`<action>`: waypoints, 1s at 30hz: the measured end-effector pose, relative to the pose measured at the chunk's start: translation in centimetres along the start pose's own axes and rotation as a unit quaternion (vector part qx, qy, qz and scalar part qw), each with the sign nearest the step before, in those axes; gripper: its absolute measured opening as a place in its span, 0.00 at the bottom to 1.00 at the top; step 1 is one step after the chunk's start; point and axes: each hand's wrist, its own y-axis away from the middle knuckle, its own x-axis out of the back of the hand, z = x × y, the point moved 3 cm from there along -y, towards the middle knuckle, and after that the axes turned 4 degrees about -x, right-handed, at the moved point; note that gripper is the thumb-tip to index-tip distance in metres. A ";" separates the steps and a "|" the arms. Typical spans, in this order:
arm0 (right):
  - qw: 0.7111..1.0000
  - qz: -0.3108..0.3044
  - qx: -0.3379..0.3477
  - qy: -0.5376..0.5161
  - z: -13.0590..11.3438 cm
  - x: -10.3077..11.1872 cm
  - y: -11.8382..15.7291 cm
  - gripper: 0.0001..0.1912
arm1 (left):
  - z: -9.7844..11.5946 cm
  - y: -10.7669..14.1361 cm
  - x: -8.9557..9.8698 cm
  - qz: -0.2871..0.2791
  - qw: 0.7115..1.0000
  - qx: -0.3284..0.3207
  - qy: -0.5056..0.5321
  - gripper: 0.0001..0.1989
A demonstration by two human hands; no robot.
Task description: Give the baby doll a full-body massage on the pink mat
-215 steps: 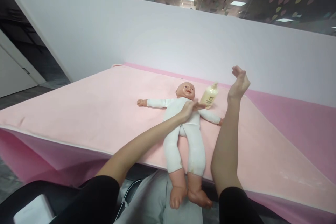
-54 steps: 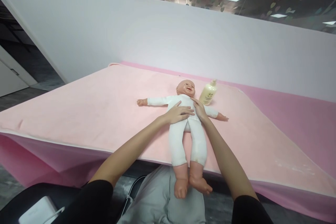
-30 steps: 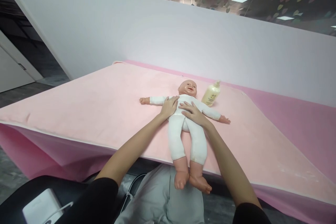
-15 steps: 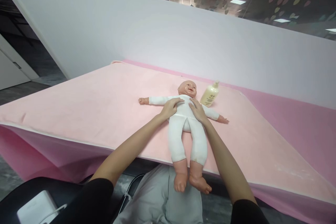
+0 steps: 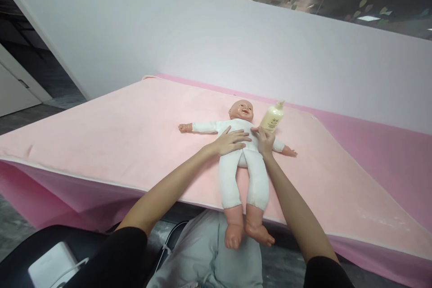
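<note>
A baby doll [image 5: 258,180] in a white suit lies on its back, its arms out to the sides and its feet past the table's near edge. My left hand [image 5: 230,141] lies flat across the doll's belly with its fingers spread. At the doll's chest and upper arm, on the right side, my right hand [image 5: 266,140] has its fingers curled in and its thumb pointing left. Its fingertips overlap the lower part of a pale yellow pump bottle [image 5: 272,117], which leans beside the doll's head. What those fingers hold, if anything, is hidden.
A pink cloth [image 5: 135,130] covers the table, and a white wall panel [image 5: 216,45] rises behind it. At the lower left, a white device [image 5: 54,264] with a cable rests on a black chair [image 5: 40,238].
My left hand has slid right and down, spreading flat over the belly. My right hand has moved from the chest to the right, towards the bottle, and its fingers have curled.
</note>
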 end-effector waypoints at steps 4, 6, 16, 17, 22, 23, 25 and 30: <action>0.997 -0.061 0.025 -0.031 -2.5 -0.8 1.2 0.19 | -1.4 -0.2 0.0 0.041 0.998 0.040 -0.015 0.23; 0.994 -0.090 0.023 -0.055 -3.3 -1.3 1.9 0.22 | -2.2 -0.3 0.1 0.062 0.996 0.061 -0.017 0.24; 0.959 -0.277 0.058 0.030 -3.5 -2.7 3.5 0.16 | -4.6 -0.3 0.0 0.140 0.978 0.148 -0.034 0.27; 0.956 -0.281 0.071 0.048 -3.5 -2.8 3.4 0.16 | -4.7 -0.3 0.0 0.144 0.978 0.148 -0.033 0.27; 0.939 -0.281 0.120 0.158 -3.1 -3.2 2.9 0.13 | -5.0 -0.3 -0.3 0.193 0.970 0.146 -0.007 0.25; 0.940 -0.264 0.121 0.177 -2.8 -3.2 2.6 0.13 | -5.1 -0.3 -0.3 0.210 0.967 0.142 0.002 0.24; 0.947 -0.215 0.109 0.214 -2.1 -3.0 1.9 0.14 | -5.1 -0.2 -0.3 0.247 0.960 0.128 0.016 0.23; 0.958 -0.114 0.026 0.261 0.2 -1.3 0.2 0.21 | -3.9 0.4 0.3 0.288 0.955 0.065 0.038 0.22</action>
